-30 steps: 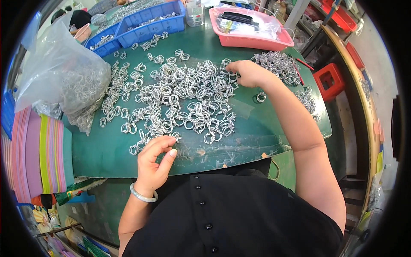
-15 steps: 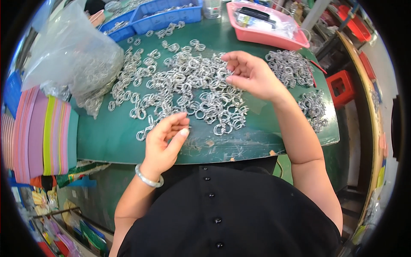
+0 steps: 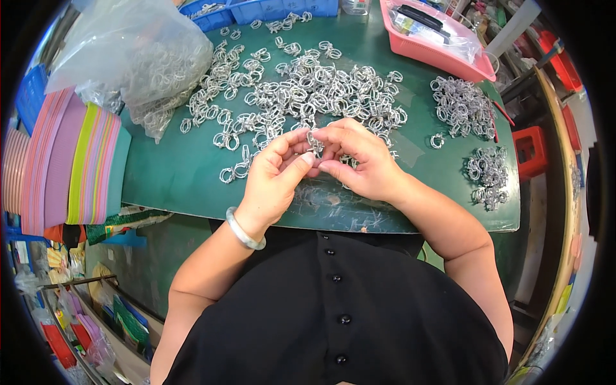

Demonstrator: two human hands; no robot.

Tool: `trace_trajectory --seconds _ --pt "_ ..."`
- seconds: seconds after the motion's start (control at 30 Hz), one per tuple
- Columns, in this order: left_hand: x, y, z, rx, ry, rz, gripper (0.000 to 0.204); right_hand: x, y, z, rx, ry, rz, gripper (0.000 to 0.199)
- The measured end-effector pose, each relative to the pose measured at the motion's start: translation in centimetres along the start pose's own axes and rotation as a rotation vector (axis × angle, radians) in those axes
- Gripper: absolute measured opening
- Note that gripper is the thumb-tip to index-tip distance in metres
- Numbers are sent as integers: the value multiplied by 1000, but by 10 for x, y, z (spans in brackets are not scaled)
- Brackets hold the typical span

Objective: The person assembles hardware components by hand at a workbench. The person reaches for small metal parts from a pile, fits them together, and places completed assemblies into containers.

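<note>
In front of my body, over the near edge of the metal pile, my two hands come together. A small silvery wire hose clamp (image 3: 315,145) is between their fingertips. My left hand (image 3: 274,176), with a pale bangle (image 3: 244,229) at the wrist, pinches it from the left. From the other side, the thumb and fingers of my right hand (image 3: 367,160) close on it too. Fingers partly hide the clamp. Just beyond lies a wide heap of loose wire clamps (image 3: 327,90) on the green table (image 3: 173,176). One separate clamp (image 3: 437,140) lies right of the heap.
Two smaller clamp piles, one farther (image 3: 463,106) and one nearer (image 3: 487,168), sit on the right. A pink tray (image 3: 423,50) and blue bins (image 3: 282,9) stand at the back. A clear bag of clamps (image 3: 154,70) and stacked coloured baskets (image 3: 54,163) occupy the left.
My hands were apart; the right has moved back from the heap to meet the left, which moved right. A clamp is now between them. The view has shifted slightly.
</note>
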State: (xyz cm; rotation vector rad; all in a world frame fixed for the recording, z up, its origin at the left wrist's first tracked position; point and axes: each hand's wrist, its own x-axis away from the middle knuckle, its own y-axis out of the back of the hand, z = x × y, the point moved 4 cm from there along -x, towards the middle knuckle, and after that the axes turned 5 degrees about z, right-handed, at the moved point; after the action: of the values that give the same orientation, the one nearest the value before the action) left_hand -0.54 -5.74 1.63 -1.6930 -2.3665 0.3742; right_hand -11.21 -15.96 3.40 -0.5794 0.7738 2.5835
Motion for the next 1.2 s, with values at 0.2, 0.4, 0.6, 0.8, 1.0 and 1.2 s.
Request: trace_trajectory --seconds 0.2,0.4,0.6,0.8,1.0,1.2 --pt "-3 5 4 -78 -5 7 35 6 -2 -12 -191 -100 -1 33" --pt "-4 10 -3 -415 -254 29 30 8 -2 -17 -447 -286 1 34" --pt "-3 11 -5 -419 -285 26 28 8 -1 -20 -488 -332 57 32" --pt "-2 10 -3 -240 -248 26 25 7 -2 -21 -549 -399 49 29" --pt "-3 14 2 -134 -197 53 25 9 -5 -22 -545 -379 40 27" --pt "-2 16 7 43 -85 32 25 9 -5 -21 -470 -362 20 26"
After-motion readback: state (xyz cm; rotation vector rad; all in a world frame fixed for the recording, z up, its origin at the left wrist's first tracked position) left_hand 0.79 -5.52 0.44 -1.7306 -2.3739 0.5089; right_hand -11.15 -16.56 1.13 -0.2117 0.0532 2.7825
